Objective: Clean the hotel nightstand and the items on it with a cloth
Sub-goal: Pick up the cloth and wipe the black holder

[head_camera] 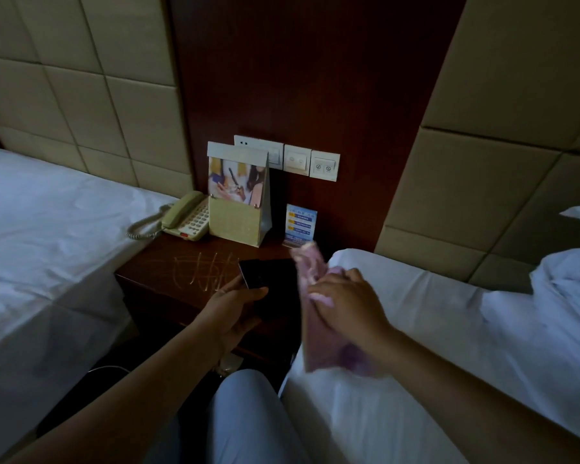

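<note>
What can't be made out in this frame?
Head view only:
- Dark flat item in the left hand: too dim to identify.
- Pink cloth: motion-blurred; the right hand covers its grip on it.
- Blue card: print too small.
- Nightstand front: in shadow.
- Telephone keys: labels unreadable.

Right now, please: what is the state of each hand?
Left hand: closed, gripping a dark flat object above the nightstand.
Right hand: closed, holding the pink cloth.
</note>
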The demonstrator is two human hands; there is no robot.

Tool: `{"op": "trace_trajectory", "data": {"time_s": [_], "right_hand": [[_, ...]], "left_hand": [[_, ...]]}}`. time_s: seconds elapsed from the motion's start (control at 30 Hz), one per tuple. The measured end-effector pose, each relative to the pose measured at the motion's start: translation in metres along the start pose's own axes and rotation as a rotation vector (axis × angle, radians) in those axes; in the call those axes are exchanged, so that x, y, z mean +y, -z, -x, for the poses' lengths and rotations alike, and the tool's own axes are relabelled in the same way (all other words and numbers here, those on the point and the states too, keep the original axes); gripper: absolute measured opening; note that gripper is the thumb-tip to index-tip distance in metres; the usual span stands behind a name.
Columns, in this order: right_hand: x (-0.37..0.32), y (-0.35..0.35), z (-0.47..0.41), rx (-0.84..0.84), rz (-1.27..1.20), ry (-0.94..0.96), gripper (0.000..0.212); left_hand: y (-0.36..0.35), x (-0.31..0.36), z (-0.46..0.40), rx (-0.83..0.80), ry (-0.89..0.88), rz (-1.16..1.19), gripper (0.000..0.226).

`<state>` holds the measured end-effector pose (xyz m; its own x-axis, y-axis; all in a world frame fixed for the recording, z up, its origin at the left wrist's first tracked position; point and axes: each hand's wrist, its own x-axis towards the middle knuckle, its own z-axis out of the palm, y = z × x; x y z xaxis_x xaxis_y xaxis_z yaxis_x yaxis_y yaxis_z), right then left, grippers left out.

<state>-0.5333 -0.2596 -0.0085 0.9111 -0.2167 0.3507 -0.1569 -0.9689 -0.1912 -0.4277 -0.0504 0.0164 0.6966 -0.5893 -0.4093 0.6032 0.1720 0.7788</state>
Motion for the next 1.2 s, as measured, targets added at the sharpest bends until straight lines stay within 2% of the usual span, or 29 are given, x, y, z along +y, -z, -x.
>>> {"op": "trace_trajectory", "data": {"time_s": [0.1,0.23,0.3,0.4,0.5,0.57,0.67,0.73,0.8,0.87,1.03,1.13,1.2], "right_hand": [[0.009,0.004,-0.005,0.018,-0.030,-0.197,0.025],[-0.035,-0.008,0.004,0.143,-0.201,-0.165,0.034],[-0.047,-0.014,0.010,0.188,-0.338,-0.152,0.027],[-0.032,-0.016,0.003,0.223,-0.365,-0.169,0.021],[-0.018,-0.010,-0.007,0.324,-0.475,-0.385,0.014],[-0.041,-0.008,-0.002,0.333,-0.576,-0.327,0.012],[-0.082,-0.009,0.024,0.261,-0.716,-0.219,0.010],[-0.084,-0.009,0.031,0.241,-0.732,-0.184,0.009],[-0.065,-0.010,0.023,0.295,-0.710,-0.213,0.008],[-0.040,-0.009,0.011,0.346,-0.677,-0.334,0.007],[0.016,0.010,-0.015,0.219,-0.668,-0.461,0.016],[0.036,0.033,-0.029,0.059,-0.797,-0.397,0.016],[0.046,0.045,-0.036,-0.089,-0.792,-0.337,0.019]], "left_hand": [[-0.004,0.002,-0.001,0.016,0.003,0.029,0.035],[-0.016,0.007,-0.010,0.083,0.038,0.062,0.031],[-0.021,0.006,-0.013,0.111,0.068,0.085,0.034],[-0.023,0.005,-0.011,0.077,0.108,0.101,0.019],[-0.025,0.004,-0.010,0.057,0.109,0.089,0.014],[-0.030,0.007,-0.011,0.053,0.092,0.123,0.016],[-0.032,0.015,-0.014,0.007,0.099,0.145,0.023],[-0.029,0.019,-0.008,-0.034,0.125,0.121,0.021],[-0.023,0.019,-0.005,-0.043,0.122,0.095,0.018],[-0.018,0.016,-0.002,-0.011,0.113,0.055,0.021],[-0.010,0.014,0.005,-0.021,0.078,-0.023,0.035],[-0.010,0.014,0.009,-0.035,0.056,-0.078,0.040],[-0.012,0.014,0.013,-0.064,0.057,-0.129,0.041]]}}
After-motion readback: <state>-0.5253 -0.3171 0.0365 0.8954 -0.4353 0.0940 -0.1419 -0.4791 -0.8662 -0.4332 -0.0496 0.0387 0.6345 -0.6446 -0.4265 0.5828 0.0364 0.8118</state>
